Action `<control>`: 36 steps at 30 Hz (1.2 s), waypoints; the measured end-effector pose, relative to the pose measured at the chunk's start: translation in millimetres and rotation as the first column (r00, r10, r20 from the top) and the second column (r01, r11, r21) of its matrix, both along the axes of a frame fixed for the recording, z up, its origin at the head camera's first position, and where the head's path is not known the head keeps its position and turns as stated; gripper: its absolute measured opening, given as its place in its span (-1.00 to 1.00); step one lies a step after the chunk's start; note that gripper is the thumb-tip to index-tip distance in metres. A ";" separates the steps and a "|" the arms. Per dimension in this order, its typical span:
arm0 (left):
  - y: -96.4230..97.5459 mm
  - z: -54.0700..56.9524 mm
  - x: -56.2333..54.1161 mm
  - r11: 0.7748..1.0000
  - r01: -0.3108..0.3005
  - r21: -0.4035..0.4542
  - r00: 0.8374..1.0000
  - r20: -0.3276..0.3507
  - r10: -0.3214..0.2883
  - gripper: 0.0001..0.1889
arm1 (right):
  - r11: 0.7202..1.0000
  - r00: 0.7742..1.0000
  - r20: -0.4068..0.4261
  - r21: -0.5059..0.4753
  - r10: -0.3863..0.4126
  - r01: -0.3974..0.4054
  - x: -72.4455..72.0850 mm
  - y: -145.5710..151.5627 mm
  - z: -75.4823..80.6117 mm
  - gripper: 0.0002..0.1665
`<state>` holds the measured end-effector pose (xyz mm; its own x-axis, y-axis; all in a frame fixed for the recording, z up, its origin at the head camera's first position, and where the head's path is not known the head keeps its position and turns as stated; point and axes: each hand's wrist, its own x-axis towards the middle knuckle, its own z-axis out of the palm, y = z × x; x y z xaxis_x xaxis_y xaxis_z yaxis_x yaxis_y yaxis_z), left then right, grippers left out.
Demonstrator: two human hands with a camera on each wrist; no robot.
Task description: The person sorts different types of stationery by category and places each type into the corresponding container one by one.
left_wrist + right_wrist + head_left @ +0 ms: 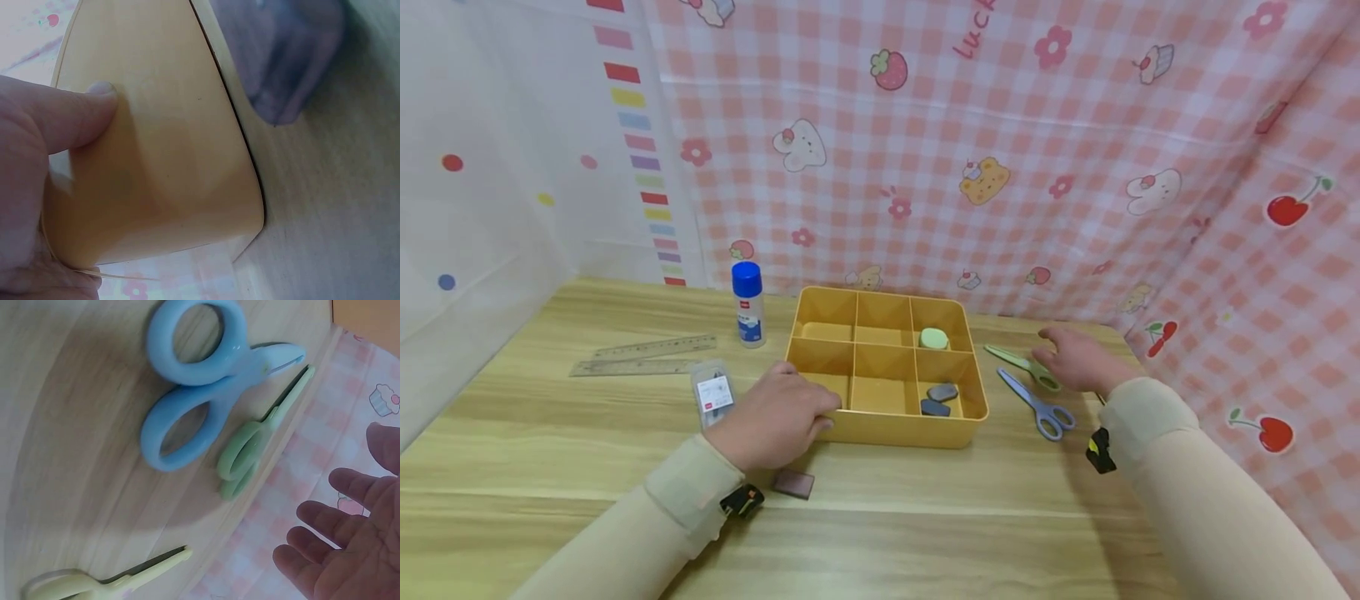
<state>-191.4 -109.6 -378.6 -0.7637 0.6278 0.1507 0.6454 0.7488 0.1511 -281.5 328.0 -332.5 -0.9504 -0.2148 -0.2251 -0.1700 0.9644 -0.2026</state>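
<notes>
A yellow six-compartment organizer box (880,429) sits mid-table. My left hand (778,417) grips its front left corner, the thumb (87,119) against the outer wall and the fingers over the rim. Over the right side my right hand (1078,358) hovers, fingers spread and holding nothing. Beneath and beside it lie green scissors (1045,377) and blue scissors (1037,405). The right wrist view also shows yellow scissors (106,587), mostly hidden by my arm in the head view. Two grey erasers (943,392) are in the front right compartment, a pale green round piece (933,338) behind them.
A purplish eraser (793,484) lies on the table near my left wrist. Left of the box stand a blue-capped glue stick (748,308), a clear flat case (713,392) and clear rulers (640,365). A checked cloth (880,167) hangs behind the table.
</notes>
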 end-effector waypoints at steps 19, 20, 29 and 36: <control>1.2 2.5 0.2 1.000 -0.007 -0.021 1.000 0.023 0.008 -0.82 | 0.970 0.989 0.133 0.241 -0.070 0.036 15.7 31.9 9.5 -0.20; 1.4 2.5 0.1 1.000 -0.006 -0.019 1.000 0.024 0.006 -0.82 | 0.967 0.986 0.148 0.252 -0.075 0.036 16.7 34.3 9.8 -0.19; 2.9 4.7 -0.8 1.000 -0.013 -0.014 0.999 0.045 0.014 -0.79 | 0.964 0.970 0.218 0.260 -0.111 0.052 25.4 46.5 4.7 -0.26; 2.0 3.2 0.6 1.000 -0.010 -0.010 0.999 0.040 0.011 -0.80 | 0.968 0.959 0.249 0.241 -0.136 0.075 26.3 52.7 -4.6 -0.32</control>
